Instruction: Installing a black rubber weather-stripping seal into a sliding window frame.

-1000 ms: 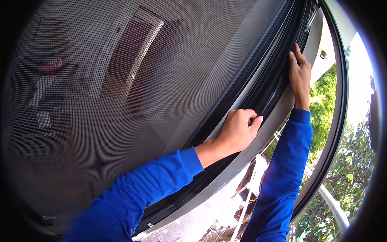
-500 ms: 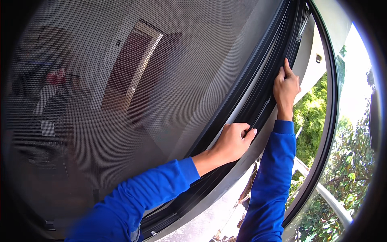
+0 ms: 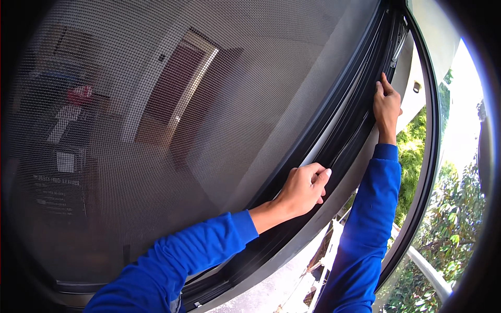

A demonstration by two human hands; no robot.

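Window frame (image 3: 356,122) runs behind left fingers (image 3: 315,168), curled together, and touches parted right fingers (image 3: 385,81).

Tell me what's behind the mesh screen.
Through the mesh screen show a reddish-brown door and, left of it, a small red item. Whatever the left sleeve covers at the bottom cannot be seen.

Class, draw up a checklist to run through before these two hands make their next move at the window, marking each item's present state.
1. Right hand against the black frame: ok, fingertips on it.
2. Left hand gripping something: cannot tell; its fingers are curled and hide what may be inside.
3. Left sleeve clear of the screen: cannot tell; it overlaps the screen in view.
4. Sash swung open: ok, foliage shows between it and the frame.
5. Stay firmly fixed: cannot tell.
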